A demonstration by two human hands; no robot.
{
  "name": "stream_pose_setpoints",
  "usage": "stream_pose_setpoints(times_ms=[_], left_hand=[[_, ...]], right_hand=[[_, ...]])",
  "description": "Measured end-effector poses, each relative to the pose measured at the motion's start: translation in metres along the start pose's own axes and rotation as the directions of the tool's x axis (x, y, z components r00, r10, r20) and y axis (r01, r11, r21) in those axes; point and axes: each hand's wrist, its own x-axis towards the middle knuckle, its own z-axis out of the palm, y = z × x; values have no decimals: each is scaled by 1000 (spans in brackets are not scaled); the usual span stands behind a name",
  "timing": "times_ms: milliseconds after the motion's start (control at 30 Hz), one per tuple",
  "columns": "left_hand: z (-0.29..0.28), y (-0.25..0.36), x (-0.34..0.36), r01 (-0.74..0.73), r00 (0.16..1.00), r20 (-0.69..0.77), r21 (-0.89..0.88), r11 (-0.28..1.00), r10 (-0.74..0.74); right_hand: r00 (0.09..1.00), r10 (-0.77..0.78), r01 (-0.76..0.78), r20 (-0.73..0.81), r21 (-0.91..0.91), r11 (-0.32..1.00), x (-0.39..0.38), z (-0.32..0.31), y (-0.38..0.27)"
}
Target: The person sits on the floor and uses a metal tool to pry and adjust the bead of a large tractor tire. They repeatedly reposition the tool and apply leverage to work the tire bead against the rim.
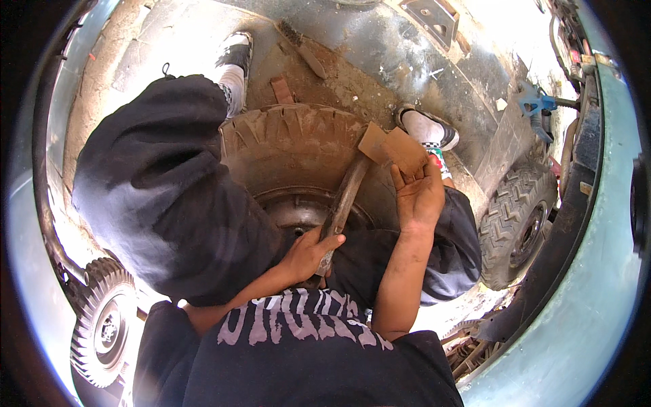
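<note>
My left hand (310,254) is closed round the lower part of a worn wooden handle (347,193), which slants up and to the right across a tyre (291,139). Flat tan-brown pieces that look like sandpaper or card (403,150) cover the handle's upper end, so I cannot tell what is fixed there. My right hand (420,197), palm up with fingers bent, grips the right edge of these pieces. The dusty tyre stands between my legs, its dark metal rim (295,210) partly hidden by my trousers and the handle.
A brush with a wooden handle (312,61) and a reddish-brown block (281,89) lie on the dirty floor beyond the tyre. Vehicle wheels stand at the right (519,227) and lower left (105,325). A blue tool-like part (537,102) and a metal bracket (434,20) are farther off.
</note>
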Motion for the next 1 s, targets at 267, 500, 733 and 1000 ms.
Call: stream_pose_setpoints(times_ms=[267,500,733,1000], left_hand=[[-1,3,-1,-42,999,-22,19,999,42],[2,-3,0,12,1000,6,-92,996,-11],[1,17,-9,12,1000,26,-97,995,-9],[2,14,-7,40,999,9,18,999,-40]], right_hand=[[929,-366,365,44,-263,893,17,-1,14],[732,-596,593,329,-738,321,0,22,4],[721,-162,641,673,-738,-213,-37,2,68],[797,-178,534,577,-811,-238,5,43,51]])
